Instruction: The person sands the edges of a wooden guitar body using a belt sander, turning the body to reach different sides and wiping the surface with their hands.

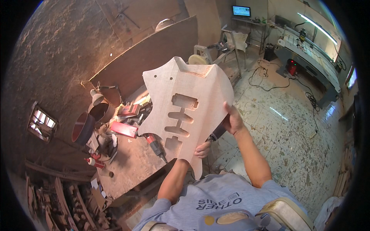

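Observation:
A pale, unpainted wooden guitar body [206, 92] is tilted up in front of me, with several routed cavities and two small holes near its far left edge. My right hand [233, 120] is closed round its right edge, thumb on the upper face. My left forearm passes behind the narrow near end; the curled fingers of my left hand [202, 150] show at its right side, gripping it, while the palm is hidden. A dark, rounded thing [219, 133] shows partly behind the body between my hands; I cannot make out its kind.
On the wooden workbench [127, 169] at left lie a red-and-black power tool [154, 146], a red-and-white bottle [95, 163] and clutter beside a desk lamp [97, 98]. A large machine table [308, 57] stands far right, with black cables [312, 99] on the floor. Wood offcuts [61, 204] stand at lower left.

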A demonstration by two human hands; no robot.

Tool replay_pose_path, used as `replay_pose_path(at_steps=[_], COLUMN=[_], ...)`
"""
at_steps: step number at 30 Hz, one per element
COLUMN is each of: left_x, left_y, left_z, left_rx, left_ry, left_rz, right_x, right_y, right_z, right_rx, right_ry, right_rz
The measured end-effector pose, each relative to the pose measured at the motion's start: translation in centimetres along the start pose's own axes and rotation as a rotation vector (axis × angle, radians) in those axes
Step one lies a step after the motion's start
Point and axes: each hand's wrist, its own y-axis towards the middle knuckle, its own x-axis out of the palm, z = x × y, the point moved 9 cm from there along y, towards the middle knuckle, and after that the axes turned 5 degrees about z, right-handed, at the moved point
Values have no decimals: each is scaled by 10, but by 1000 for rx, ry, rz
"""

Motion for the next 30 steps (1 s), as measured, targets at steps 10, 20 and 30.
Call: replay_pose_path(at_steps=[10,20,30], left_x=[34,15,17], left_y=[3,39,88], left_z=[50,92,68], left_rx=[468,524,753], left_ry=[458,967,735], left_rz=[924,998,920], right_x=[-12,-45,-32], right_y=[-16,-27,-51], right_z=[-36,-135,-116], right_rx=[-169,-472,-354], right_ry=[103,-63,-163], right_rz=[216,305,84])
